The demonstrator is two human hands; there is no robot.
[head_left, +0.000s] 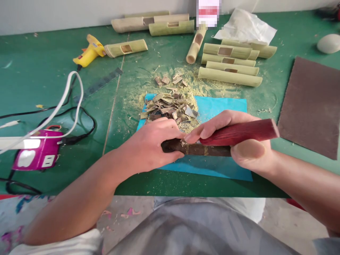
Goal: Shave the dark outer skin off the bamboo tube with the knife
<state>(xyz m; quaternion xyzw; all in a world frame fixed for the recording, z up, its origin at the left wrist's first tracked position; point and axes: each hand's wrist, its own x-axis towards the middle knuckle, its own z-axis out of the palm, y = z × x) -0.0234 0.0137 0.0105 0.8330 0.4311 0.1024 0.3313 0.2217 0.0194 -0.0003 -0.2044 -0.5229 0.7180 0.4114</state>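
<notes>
Strip [196, 150] (dark, approx. horiz.) is running between my hands, just above the blue sheet [220, 102], near the table's front edge. L hand [151, 141] is pinching its L end, thumb below, fingers above. R hand [252, 150] is gripping the red handle [239, 132], fingers closed over it, thumb pressing by the strip's R end; handle is tilting up a bit to the R. Tool's working end is mostly hiding under my R fingers, so can't tell its shape. Pale bits are sticking to the strip near my fingertips.

Chips [170, 106] are piling on the sheet's far L part and spilling past its edge, w/ sawdust [209, 83] scattering around. On the green table [159, 184]: cut tubes [230, 76] are lying far R, next to a plastic bag [245, 26]; more tubes [170, 27] are lying at the back. Yellow glue gun [91, 51] is resting w/ its nozzle by a single tube [130, 47]. Magenta adapter [37, 150] is sitting far L, w/ white cable [65, 92] looping over. Brown sheet [312, 109] is lying R, white ball [329, 43] beyond.
</notes>
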